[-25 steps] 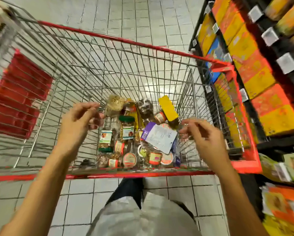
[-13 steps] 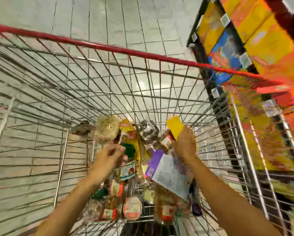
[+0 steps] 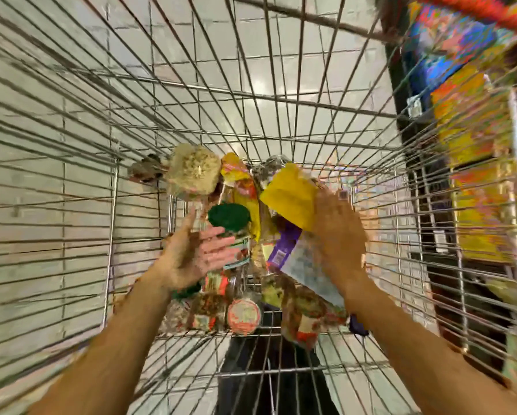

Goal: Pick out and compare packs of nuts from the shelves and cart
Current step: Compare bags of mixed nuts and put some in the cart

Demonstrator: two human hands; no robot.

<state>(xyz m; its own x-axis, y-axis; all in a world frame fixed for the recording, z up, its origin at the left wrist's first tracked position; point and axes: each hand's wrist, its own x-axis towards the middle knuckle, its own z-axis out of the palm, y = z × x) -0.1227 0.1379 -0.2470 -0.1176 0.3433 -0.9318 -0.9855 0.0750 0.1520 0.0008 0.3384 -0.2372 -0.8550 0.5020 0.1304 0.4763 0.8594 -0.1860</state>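
Fingers (image 3: pixel 218 250) of the left hand (image 3: pixel 188 259) are spread open, palm turned toward a green-lidded jar (image 3: pixel 231 232) that lies just beside them; whether they touch it is blurred. The right hand (image 3: pixel 338 235) shows its back, fingers loosely curled against a yellow pack (image 3: pixel 290 196) and a white-and-purple pack (image 3: pixel 299 259); I cannot tell if they grip either one. Both hands reach into the wire cart (image 3: pixel 71 175), where the packs of nuts (image 3: pixel 242 313) pile on the floor of the basket along its near edge. A clear bag of pale nuts (image 3: pixel 192 169) lies at the far left of the pile. Shelves (image 3: pixel 473 175) stand beyond the cart's right wall.
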